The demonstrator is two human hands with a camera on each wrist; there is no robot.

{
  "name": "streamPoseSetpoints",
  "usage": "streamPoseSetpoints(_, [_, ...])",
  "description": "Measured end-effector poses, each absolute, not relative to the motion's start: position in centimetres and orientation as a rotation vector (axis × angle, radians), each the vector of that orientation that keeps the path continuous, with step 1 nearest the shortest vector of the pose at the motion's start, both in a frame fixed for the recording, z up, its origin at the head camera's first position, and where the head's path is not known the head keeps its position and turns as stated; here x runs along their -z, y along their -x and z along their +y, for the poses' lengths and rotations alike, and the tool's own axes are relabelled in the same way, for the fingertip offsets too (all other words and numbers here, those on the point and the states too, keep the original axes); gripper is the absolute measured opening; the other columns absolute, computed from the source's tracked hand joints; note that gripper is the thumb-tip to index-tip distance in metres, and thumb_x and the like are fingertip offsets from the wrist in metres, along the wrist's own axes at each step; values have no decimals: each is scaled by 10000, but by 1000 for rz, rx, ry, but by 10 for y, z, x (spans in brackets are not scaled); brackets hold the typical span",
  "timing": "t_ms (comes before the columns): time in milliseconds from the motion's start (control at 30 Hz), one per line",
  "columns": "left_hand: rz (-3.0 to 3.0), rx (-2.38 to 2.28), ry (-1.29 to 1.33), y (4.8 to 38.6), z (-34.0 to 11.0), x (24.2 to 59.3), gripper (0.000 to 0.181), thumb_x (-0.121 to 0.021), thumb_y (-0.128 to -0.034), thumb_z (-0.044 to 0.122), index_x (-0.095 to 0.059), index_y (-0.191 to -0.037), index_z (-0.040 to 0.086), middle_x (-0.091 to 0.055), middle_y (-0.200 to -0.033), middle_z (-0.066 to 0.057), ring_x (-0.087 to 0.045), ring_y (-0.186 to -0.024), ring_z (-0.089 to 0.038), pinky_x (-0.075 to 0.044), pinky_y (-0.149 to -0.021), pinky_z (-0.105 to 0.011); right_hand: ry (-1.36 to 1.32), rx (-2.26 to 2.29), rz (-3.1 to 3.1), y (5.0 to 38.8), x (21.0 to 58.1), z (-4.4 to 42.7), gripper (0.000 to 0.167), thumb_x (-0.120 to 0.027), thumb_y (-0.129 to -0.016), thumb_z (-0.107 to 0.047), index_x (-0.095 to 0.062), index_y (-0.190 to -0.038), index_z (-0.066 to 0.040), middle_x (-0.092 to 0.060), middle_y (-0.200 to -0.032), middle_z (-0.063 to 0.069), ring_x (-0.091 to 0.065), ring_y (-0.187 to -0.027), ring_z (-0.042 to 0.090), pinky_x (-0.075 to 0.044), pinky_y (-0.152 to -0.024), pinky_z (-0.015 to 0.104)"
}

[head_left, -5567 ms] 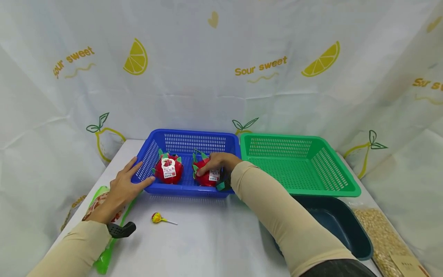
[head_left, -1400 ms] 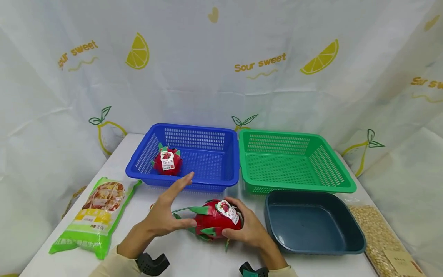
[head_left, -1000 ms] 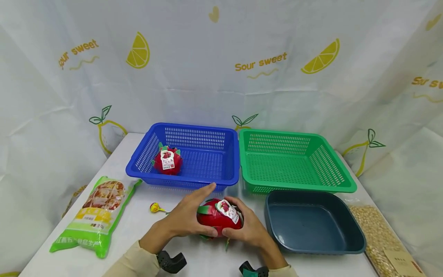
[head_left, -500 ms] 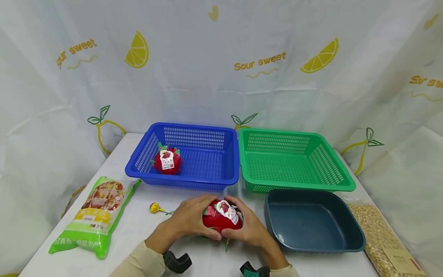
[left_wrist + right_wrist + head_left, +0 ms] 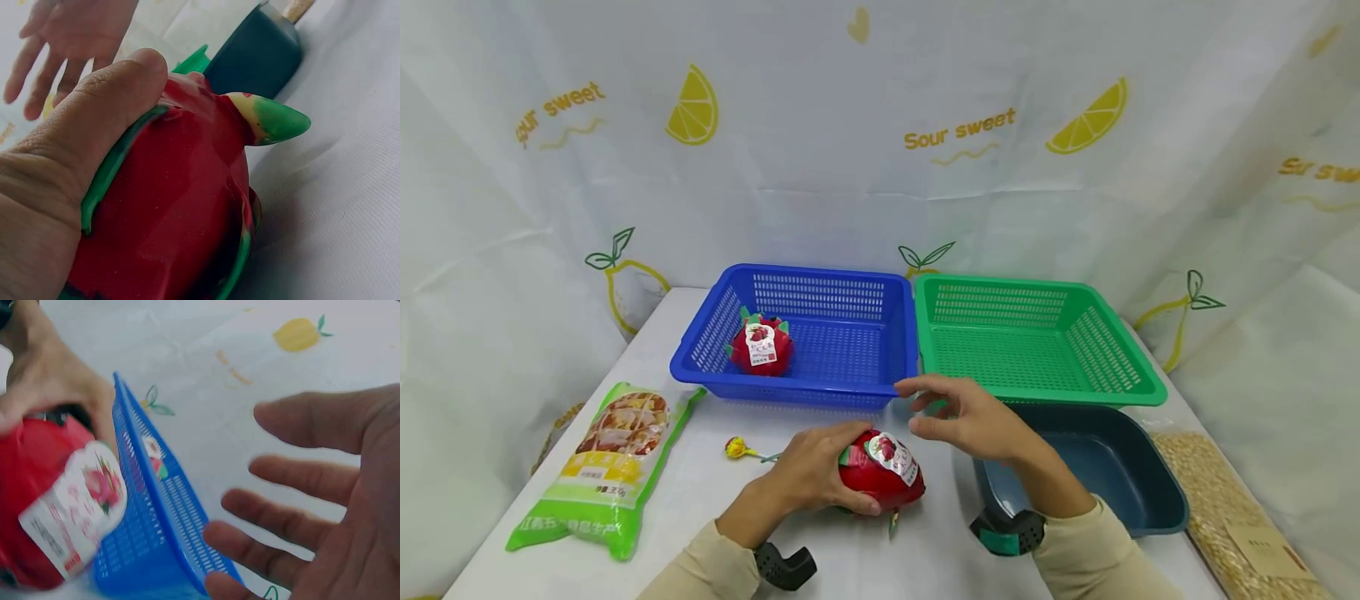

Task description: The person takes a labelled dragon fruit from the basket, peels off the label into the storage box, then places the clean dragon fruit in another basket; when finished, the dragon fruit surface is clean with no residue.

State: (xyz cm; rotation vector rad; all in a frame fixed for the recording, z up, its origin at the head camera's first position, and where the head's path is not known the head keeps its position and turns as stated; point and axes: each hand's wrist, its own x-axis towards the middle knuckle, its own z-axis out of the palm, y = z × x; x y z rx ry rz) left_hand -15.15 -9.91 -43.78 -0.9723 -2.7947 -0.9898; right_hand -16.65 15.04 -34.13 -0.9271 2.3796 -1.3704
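A red dragon fruit [image 5: 880, 483] with green scales and a white label lies on the table in front of the blue basket. My left hand [image 5: 812, 471] grips its left side, thumb in front and fingers behind; the left wrist view shows the thumb pressed on the red skin [image 5: 175, 206]. My right hand [image 5: 973, 417] is apart from the fruit, above the table near the corners of both baskets, with fingers spread and nothing held. In the right wrist view its fingers [image 5: 281, 519] are extended. A second dragon fruit [image 5: 761, 346] sits at the left inside the blue basket [image 5: 797, 393].
Right of the blue basket stands a green basket [image 5: 1045, 397]. A dark teal basin [image 5: 1165, 521], partly behind my right arm, is in front of it. A bag of pale grains [image 5: 1232, 508] lies far right. At left are a green food packet [image 5: 602, 475] and a yellow lollipop [image 5: 737, 448].
The second dragon fruit was lifted from the blue basket to the table. My left hand came over to grip it. My right hand has since let go and moved up and right.
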Motion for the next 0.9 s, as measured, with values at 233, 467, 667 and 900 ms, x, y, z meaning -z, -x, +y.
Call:
streamPoseSetpoints(233, [-2814,1011,976,151,-102,437,937,-774,-672,643,-517,-1377,82,-584,-1300,-34,-586,-1102,-210,-518,-860,-395,1027,1106,2112,202,341,142,334,-611,-946,-132,-617,-1269,-44,-601,-1228,80,-582,-1034,235,-530,-811,364])
streamPoseSetpoints(467, [-2784,1002,1010,150,-100,438,970,-740,-666,693,-493,-1411,122,-569,-1321,8,-577,-1109,-166,-512,-868,-376,1162,922,2075,216,357,130,265,-649,-911,-118,-683,-1165,-51,-667,-1080,-33,-633,-908,173,-539,-770,304])
streamPoseSetpoints(667, [-2801,982,1009,150,-100,438,966,-727,-668,705,-490,-1411,134,-567,-1321,14,-582,-1101,-159,-518,-855,-372,1189,946,2072,220,362,123,89,-697,-876,-69,-737,-951,-94,-671,-932,-28,-628,-821,204,-552,-705,318])
streamPoseSetpoints(900, [-2826,941,1000,151,-100,436,969,-732,-672,697,-486,-1410,120,-569,-1316,3,-587,-1090,-164,-521,-848,-376,1263,997,2062,222,366,122,51,-696,-876,-43,-709,-854,-87,-648,-827,-62,-620,-767,159,-553,-699,333])
